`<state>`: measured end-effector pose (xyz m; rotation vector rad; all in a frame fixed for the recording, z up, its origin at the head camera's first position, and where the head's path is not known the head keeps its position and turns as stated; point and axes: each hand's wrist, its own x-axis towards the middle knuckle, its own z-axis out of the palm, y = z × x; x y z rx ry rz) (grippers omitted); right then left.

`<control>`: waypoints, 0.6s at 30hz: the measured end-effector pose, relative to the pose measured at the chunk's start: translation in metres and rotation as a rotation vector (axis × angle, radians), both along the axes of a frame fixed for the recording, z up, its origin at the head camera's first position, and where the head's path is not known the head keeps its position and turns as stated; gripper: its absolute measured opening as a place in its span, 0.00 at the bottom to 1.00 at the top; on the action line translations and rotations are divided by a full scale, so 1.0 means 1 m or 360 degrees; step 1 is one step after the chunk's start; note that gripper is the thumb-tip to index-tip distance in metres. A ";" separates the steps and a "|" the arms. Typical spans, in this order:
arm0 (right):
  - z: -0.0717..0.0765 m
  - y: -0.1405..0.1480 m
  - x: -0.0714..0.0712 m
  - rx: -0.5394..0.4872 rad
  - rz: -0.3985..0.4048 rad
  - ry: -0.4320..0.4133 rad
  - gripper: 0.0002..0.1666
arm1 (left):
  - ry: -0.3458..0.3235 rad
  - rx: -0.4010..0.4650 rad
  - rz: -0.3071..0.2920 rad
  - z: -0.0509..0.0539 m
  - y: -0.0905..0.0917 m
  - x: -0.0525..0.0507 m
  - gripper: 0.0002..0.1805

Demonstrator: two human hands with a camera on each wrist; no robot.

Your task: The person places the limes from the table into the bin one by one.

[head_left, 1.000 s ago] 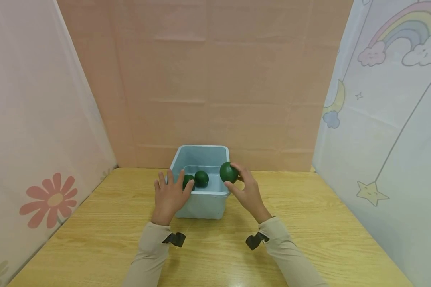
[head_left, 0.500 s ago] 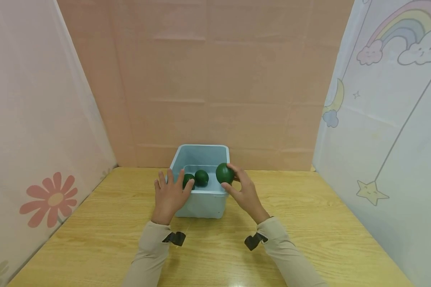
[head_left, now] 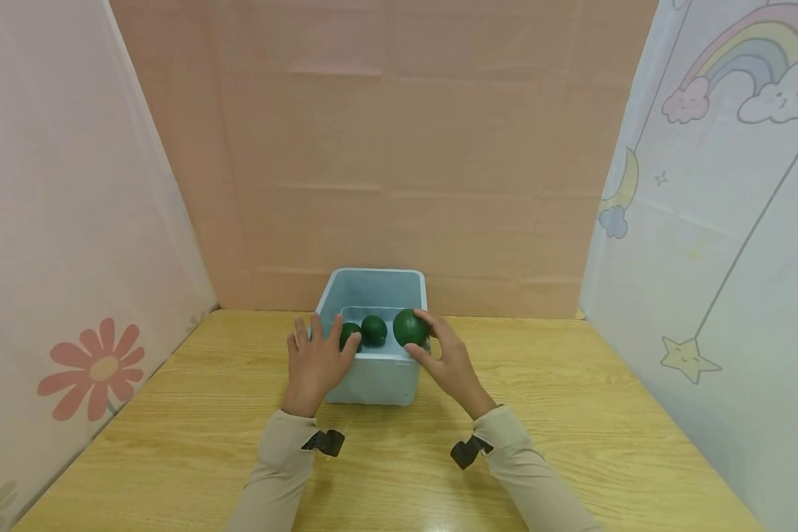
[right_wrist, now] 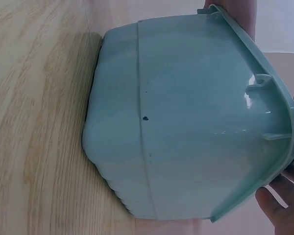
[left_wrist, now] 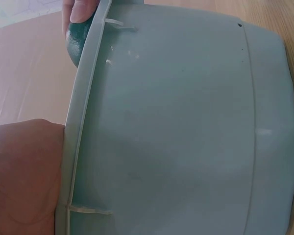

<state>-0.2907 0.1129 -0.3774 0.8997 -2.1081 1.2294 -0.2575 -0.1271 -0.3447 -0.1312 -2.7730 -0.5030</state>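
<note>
A light blue plastic bin stands on the table, its near wall filling much of both wrist views. Two dark green avocados lie inside: one avocado in full sight, another avocado partly behind my left fingers. My right hand holds a third avocado between thumb and fingers, over the bin's right front part. In the left wrist view this avocado shows just past the rim. My left hand, fingers spread, rests at the bin's left front corner.
The wooden table extends around the bin on both sides and in front. Behind stands a plain peach backdrop. Patterned white sheets close off the left and right.
My right hand has moved left and slightly down with the avocado, from the bin's right edge to above its inside. My left hand has stayed in place.
</note>
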 end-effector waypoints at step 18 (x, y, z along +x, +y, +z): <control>0.000 0.004 0.001 0.0010 -0.0020 0.0062 0.29 | 0.0032 -0.0028 -0.0069 0.000 0.003 -0.002 0.30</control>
